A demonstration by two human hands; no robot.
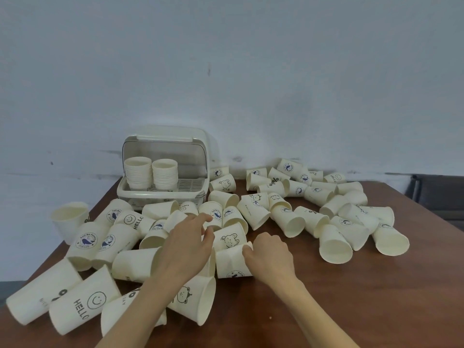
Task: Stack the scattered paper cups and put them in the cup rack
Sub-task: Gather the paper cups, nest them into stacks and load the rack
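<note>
Many white printed paper cups lie scattered on their sides across the brown table. The white cup rack stands at the back left with its clear lid raised. Two upright stacks of cups stand inside it. My right hand grips the rim end of a whale-print cup lying in the middle of the table. My left hand reaches over the pile just left of it. Its fingers are spread and fairly straight, and its thumb touches a bear-print cup.
One cup stands upright at the table's left edge. More cups spread in a heap to the back right. A wall runs close behind the table. A dark chair sits past the right edge. Bare tabletop shows at the front right.
</note>
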